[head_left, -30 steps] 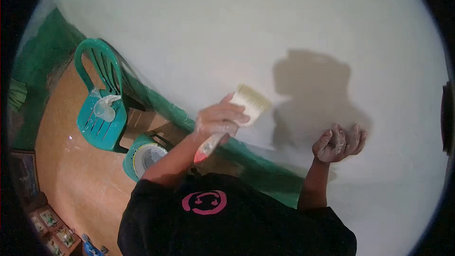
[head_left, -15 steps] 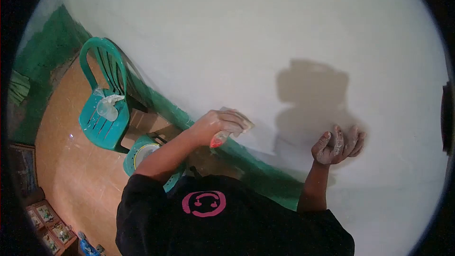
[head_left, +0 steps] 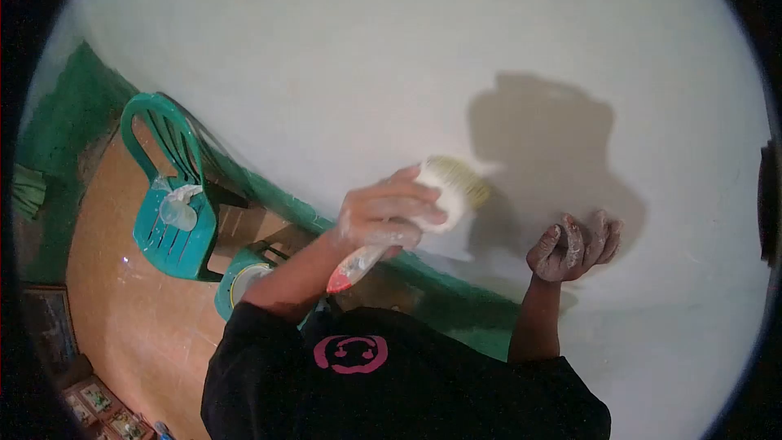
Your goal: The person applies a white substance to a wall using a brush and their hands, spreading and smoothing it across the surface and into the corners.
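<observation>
Head view: left hand [head_left: 389,213] is clamping its fingers round the brush [head_left: 452,187] handle and swinging it back up; half a second ago it was dipping to the green band [head_left: 456,301], and now the bristles are pressing on the wall [head_left: 326,49] just above the band. Right hand [head_left: 574,246], fingers curled together and empty, is bracing on the wall above the band. I'm reading this as another upward stroke of the same coat.

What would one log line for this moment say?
left hand: grips wide pale-bristled paintbrush with red-tipped handle at white wall | right hand: empty, rests on wall | green plastic chair: far left
</observation>
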`<state>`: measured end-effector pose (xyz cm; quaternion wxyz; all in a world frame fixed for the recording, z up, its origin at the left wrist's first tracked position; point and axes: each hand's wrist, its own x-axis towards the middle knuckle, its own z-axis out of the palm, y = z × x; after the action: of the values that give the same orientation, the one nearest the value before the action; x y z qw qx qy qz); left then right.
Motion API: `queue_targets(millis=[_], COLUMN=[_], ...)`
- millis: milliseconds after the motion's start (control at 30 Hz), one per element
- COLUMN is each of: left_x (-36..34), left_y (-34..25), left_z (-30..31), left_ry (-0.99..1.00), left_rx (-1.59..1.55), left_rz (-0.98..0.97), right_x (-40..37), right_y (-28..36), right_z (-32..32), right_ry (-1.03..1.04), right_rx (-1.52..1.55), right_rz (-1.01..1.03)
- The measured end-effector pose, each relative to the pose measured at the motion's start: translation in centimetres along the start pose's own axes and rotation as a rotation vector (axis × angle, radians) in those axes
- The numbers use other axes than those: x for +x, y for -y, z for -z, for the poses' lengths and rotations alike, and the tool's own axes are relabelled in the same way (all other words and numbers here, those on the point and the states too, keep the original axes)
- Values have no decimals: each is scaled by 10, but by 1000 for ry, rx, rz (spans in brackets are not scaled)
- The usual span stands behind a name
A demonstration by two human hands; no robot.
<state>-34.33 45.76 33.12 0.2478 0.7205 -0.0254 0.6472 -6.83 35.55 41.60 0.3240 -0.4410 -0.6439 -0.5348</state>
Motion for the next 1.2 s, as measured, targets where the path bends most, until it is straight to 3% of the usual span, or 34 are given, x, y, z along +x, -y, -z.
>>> queue_targets(millis=[300, 433, 533, 600, 767, 833, 1033, 1100, 1200], left_x=[-112, -74, -11, 20, 21, -9, -90, -91, -58], left_y=[16, 11, -8, -14, 0, 5, 6, 5, 6], left_z=[-26, -22, -8, -5, -22, -34, -49, -47, -43], left_ry=[133, 51, 170, 151, 7, -28, 175, 219, 336], left_rx=[-158, -264, -174, -108, -103, -101, 2, -122, -122], left_rz=[449, 376, 287, 48, -42, 48, 348, 535, 502], right_x=[-2, 1, -2, -1, -5, -5, -8, -4, -2], right_y=[-3, -2, -1, -2, -2, -2, -1, 0, -2], right_z=[-3, -3, -3, -4, -7, -5, -8, -5, -6], right_ry=[-28, -16, -9, -19, -44, -28, -75, -25, -24], right_rx=[18, 16, 7, 19, 30, 15, 114, 94, 142], right_rz=[49, 45, 50, 42, -5, 10, -80, -68, -60])
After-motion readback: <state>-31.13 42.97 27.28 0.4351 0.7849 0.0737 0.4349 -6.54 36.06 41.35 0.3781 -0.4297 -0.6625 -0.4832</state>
